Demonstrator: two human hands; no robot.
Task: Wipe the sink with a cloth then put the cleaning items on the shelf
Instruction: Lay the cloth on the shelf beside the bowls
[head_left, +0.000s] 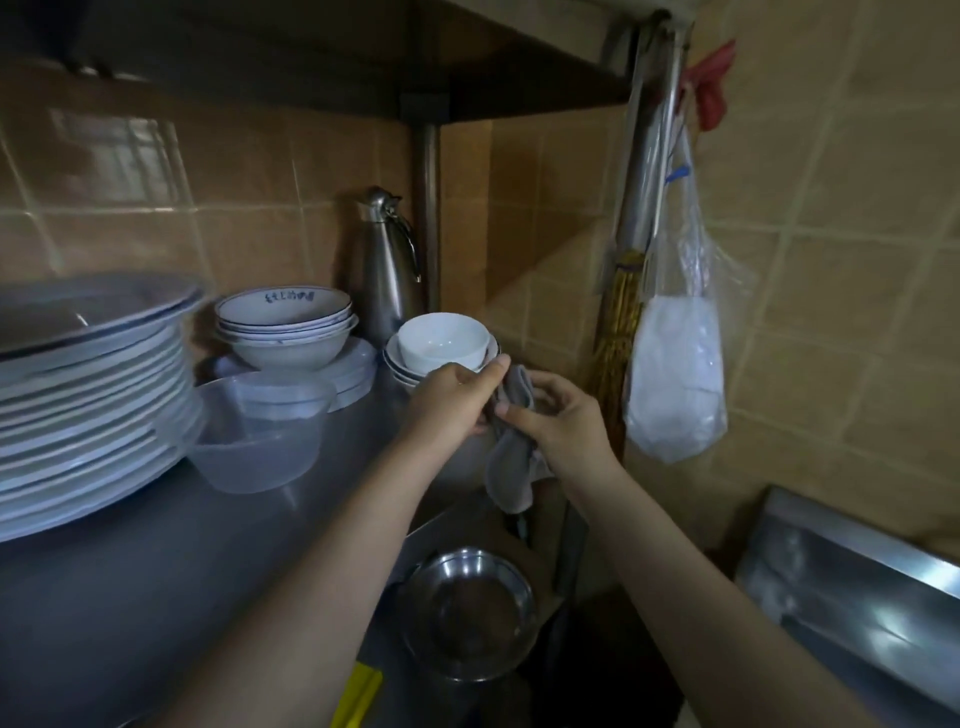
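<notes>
Cloth: grey cloth (511, 462) hangs lengthwise downward at steel shelf (208, 545) right edge.
Hands: left hand (452, 397) and right hand (563, 421) both pinch its top.

A crumpled grey cloth (511, 462) hung limp, its top pinched between the left hand (452, 395) and right hand (561, 421), at the steel shelf (156, 571)'s right end.
</notes>
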